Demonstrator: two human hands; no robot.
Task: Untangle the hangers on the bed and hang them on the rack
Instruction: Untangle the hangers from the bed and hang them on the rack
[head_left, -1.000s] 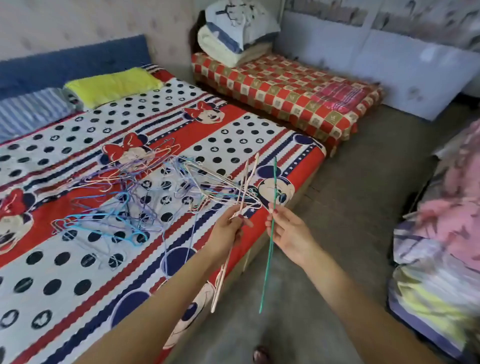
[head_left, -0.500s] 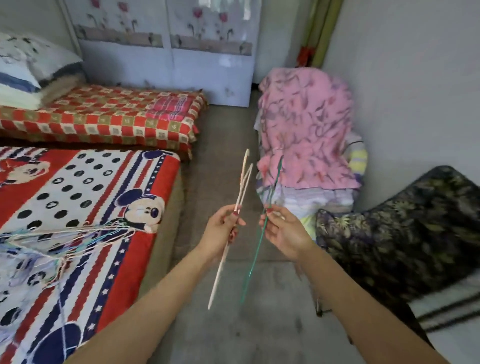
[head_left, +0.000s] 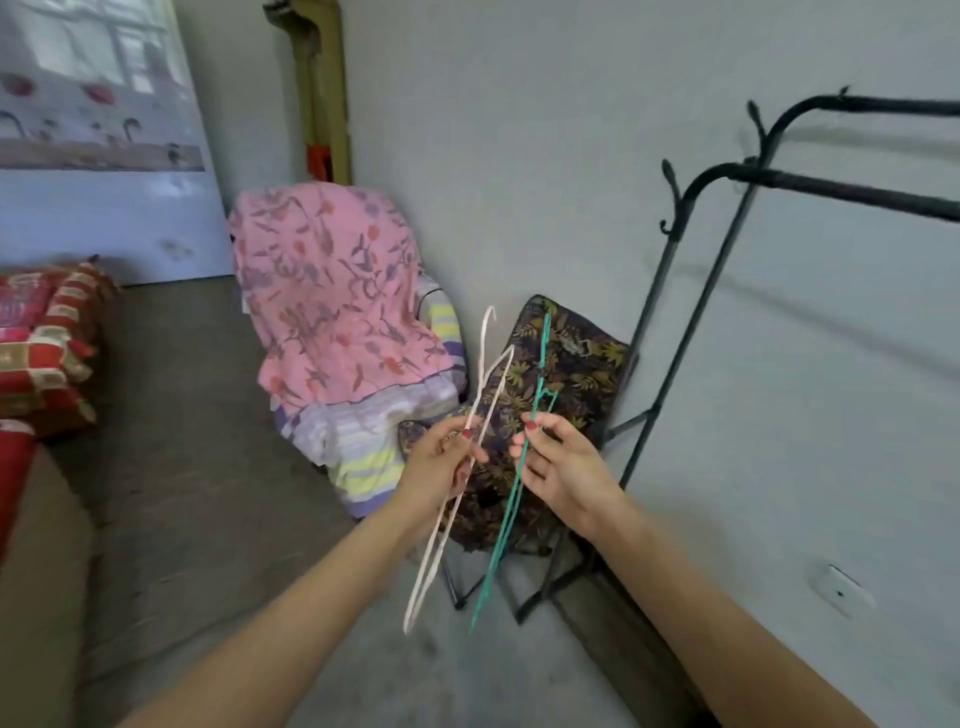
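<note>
While our left hand (head_left: 441, 462) pinches a thin white wire hanger (head_left: 457, 467), the right hand (head_left: 563, 467) pinches a teal one (head_left: 511, 499), both hook-up, near the black metal rack (head_left: 691, 291) with its curled ends.

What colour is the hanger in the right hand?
Green: the hanger in the right hand, seen in the head view.
</note>
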